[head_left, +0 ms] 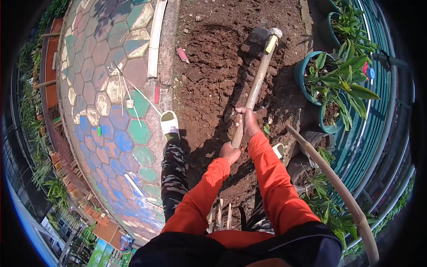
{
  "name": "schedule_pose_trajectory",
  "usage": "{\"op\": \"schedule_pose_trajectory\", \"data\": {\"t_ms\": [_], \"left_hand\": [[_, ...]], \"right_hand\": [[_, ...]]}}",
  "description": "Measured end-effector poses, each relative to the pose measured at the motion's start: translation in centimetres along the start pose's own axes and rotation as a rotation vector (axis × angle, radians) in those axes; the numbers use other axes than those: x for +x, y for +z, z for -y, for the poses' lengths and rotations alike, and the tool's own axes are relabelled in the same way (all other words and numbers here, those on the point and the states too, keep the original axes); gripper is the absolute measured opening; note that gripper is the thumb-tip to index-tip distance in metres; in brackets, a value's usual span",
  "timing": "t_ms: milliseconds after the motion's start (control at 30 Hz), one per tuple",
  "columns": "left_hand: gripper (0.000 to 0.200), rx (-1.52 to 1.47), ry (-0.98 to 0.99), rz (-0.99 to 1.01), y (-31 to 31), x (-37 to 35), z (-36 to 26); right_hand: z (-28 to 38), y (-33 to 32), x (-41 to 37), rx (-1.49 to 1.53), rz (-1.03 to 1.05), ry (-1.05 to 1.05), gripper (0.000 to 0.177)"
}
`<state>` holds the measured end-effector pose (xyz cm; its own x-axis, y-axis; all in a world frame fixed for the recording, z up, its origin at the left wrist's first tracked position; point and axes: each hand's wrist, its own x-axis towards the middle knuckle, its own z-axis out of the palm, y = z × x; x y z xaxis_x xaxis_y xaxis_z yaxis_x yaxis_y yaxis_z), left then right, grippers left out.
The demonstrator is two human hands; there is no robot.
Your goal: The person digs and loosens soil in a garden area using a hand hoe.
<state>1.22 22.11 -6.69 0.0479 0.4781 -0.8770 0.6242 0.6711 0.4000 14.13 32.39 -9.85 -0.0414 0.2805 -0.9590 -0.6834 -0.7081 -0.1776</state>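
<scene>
A hoe with a long wooden handle (257, 84) slants up from my hands over the brown soil (207, 80). Its dark blade (257, 41) lies at the soil near the top, beside its shadow. My left hand (230, 152) is wrapped round the lower end of the handle. Higher up the handle, my right hand (249, 120) is closed round it too. Both sleeves are orange. The soil around the blade is loose and clumpy.
Teal pots (300, 73) with leafy plants stand on the right by a green fence (378, 111). A bamboo pole (338, 182) slants at lower right. Painted hexagonal paving (93, 53) with sticks lies left, past a concrete edge (168, 44). A pink object (182, 55) rests on the soil.
</scene>
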Motion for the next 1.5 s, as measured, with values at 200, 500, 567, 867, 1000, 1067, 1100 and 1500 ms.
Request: {"op": "schedule_pose_trajectory", "data": {"t_ms": [200, 500, 567, 867, 1000, 1067, 1100, 1500], "left_hand": [[0.034, 0.047, 0.088, -0.222, 3.9, -4.8, 1.1], [0.033, -0.214, 0.663, -0.326, 5.2, -4.5, -9.6], [0.029, -0.251, 0.861, -0.244, 0.9, -4.5, -20.2], [0.023, -0.368, 1.255, -0.491, -12.8, -8.2, -50.6], [0.027, -0.351, 1.003, -0.385, -12.1, 1.8, -42.2], [0.029, -0.231, 0.540, -0.252, -10.5, 5.1, -31.4], [0.032, -0.385, 0.309, -0.198, -8.6, 6.2, -24.8], [0.019, -0.174, -0.004, 0.114, -11.2, 2.2, -22.6]], "right_hand": [[-2.1, -2.4, -4.0, -0.068, -0.010, -0.007, 0.016], [9.6, -0.5, -19.0, -0.154, 0.178, -0.580, 0.024], [17.0, 2.6, -23.4, -0.191, 0.313, -0.859, 0.026], [42.3, 13.5, -29.3, -0.103, 0.877, -1.041, 0.014], [32.7, 14.5, -17.9, -0.106, 0.536, -1.178, 0.012], [22.6, 12.9, -10.5, -0.049, 0.281, -0.911, 0.015], [16.9, 11.2, -6.8, -0.046, 0.185, -0.691, 0.013], [16.4, 9.5, 1.0, -0.230, 0.093, -0.079, 0.020]]}}
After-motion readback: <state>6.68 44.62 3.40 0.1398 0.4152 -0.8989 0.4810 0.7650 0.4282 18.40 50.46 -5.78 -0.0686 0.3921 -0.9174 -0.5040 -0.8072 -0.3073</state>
